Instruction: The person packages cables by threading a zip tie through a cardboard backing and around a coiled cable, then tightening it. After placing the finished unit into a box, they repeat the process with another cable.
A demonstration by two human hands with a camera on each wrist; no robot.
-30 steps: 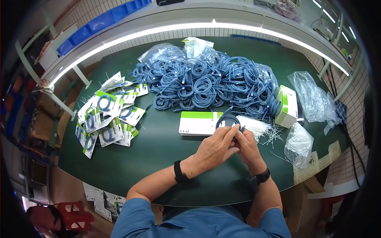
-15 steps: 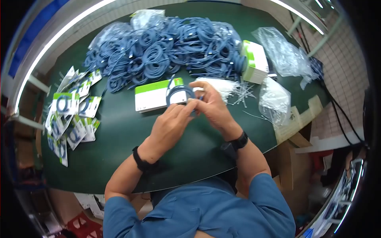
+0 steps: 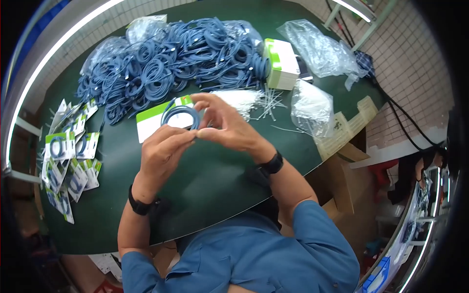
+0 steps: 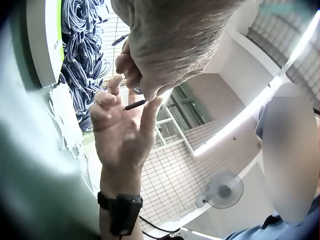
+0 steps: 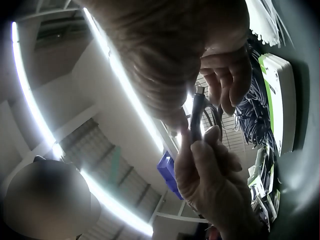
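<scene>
Between both hands, in front of the chest, is a coiled blue cable (image 3: 181, 109). My left hand (image 3: 163, 151) pinches it between thumb and fingers. In the right wrist view the cable's dark plug (image 5: 197, 112), with a metal tip, sticks up from the left fingertips. My right hand (image 3: 224, 124) arches beside the coil, its thumb tip right at the left fingertips and its other fingers loosely bent, apart from the thumb. Behind the coil lies a stack of white and green cards (image 3: 146, 128), partly covered by it and the hands.
A big heap of coiled blue cables (image 3: 156, 73) fills the back of the green table (image 3: 210, 195). Carded cables (image 3: 73, 156) lie at the left. White ties (image 3: 244, 102), an upright card stack (image 3: 283, 68), a bag of white pieces (image 3: 312, 107) and a clear plastic bag (image 3: 322, 51) sit to the right.
The head view has turned, so the table's things appear further left. The right hand's fingers have spread from the coil, its thumb still close to the left fingertips. The left hand keeps its pinch.
</scene>
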